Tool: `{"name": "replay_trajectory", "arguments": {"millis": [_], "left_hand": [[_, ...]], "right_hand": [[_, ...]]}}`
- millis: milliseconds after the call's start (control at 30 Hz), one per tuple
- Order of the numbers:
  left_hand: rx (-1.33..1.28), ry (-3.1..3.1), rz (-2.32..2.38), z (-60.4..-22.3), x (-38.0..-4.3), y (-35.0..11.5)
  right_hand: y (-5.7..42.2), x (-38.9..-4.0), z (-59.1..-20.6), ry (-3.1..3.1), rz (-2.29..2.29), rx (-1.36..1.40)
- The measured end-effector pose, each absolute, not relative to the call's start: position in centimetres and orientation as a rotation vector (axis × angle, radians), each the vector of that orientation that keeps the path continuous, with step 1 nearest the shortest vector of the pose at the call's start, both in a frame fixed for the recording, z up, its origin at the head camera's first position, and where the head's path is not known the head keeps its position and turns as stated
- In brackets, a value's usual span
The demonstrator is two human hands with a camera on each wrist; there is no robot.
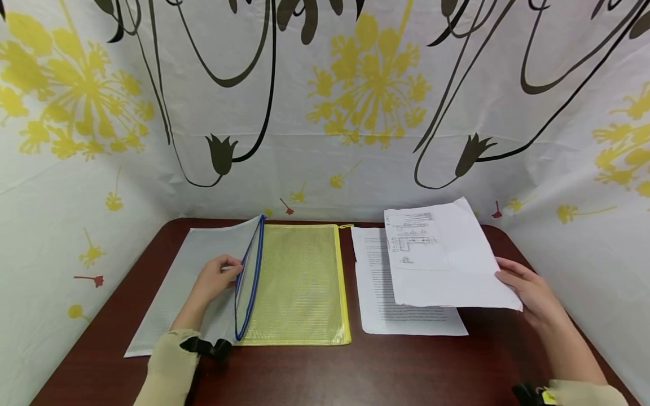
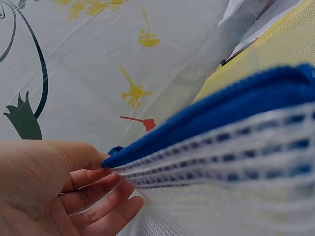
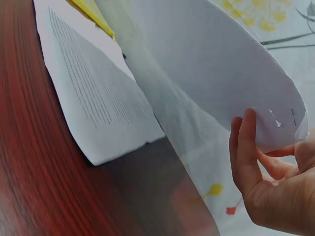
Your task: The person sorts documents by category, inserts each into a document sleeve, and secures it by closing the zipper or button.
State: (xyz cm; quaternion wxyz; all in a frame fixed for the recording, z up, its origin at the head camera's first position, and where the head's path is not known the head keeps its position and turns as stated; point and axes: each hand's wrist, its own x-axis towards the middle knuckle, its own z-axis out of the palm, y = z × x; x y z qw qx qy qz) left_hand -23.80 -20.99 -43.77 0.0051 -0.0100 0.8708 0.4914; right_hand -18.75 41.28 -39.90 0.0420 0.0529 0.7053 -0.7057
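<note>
My left hand (image 1: 217,279) pinches the blue zippered edge (image 2: 236,110) of a white mesh document pouch (image 1: 190,270), lifting that side so its mouth gapes. In my right hand (image 1: 533,293) is a stapled paper sheaf (image 1: 442,259), gripped by its right edge between thumb and fingers. The sheaf is raised, and a drawing and some print show on its face in the head view. Staples show near the gripped corner in the right wrist view. Under the sheaf lies a second printed document (image 1: 376,293), partly covered. A yellow mesh pouch (image 1: 299,287) lies flat beside the white one.
Everything rests on a dark red-brown wooden table (image 1: 345,372). A white cloth (image 1: 315,113) printed with yellow flowers and dark stems hangs behind the table and along both sides. The yellow pouch's zipper pull (image 1: 346,226) sticks out at its top right corner.
</note>
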Motion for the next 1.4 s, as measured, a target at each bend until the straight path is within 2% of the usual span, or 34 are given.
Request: {"name": "replay_trajectory", "arguments": {"millis": [467, 1400], "left_hand": [[0.001, 2.708, 1.571, -43.6, -23.8, -20.6], [0.042, 2.71, 1.572, -43.4, -23.7, -19.5]], "right_hand": [[37.1, -19.9, -39.8, 2.029, -2.154, -0.127], [30.1, -21.5, -40.1, 2.112, -1.906, -0.115]]}}
